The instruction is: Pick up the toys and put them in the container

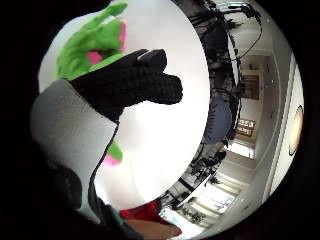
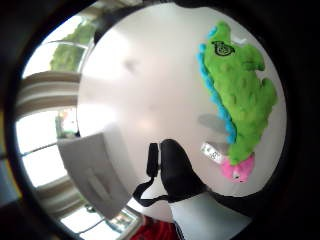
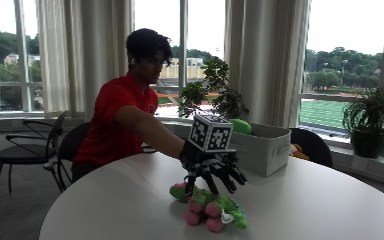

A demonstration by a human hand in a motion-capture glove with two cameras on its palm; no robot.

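Outside view: the gloved right hand [image 3: 212, 170] hovers with fingers spread, holding nothing, just above the green plush dinosaur [image 3: 208, 205] lying on the round white table [image 3: 325, 200]. Something green already sits in the white container [image 3: 262, 147] behind; this toy remains.

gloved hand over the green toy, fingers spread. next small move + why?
Probably lower and close on it. The gloved right hand hovers open just above the green plush toy lying on the white table, not gripping it; the container waits behind.
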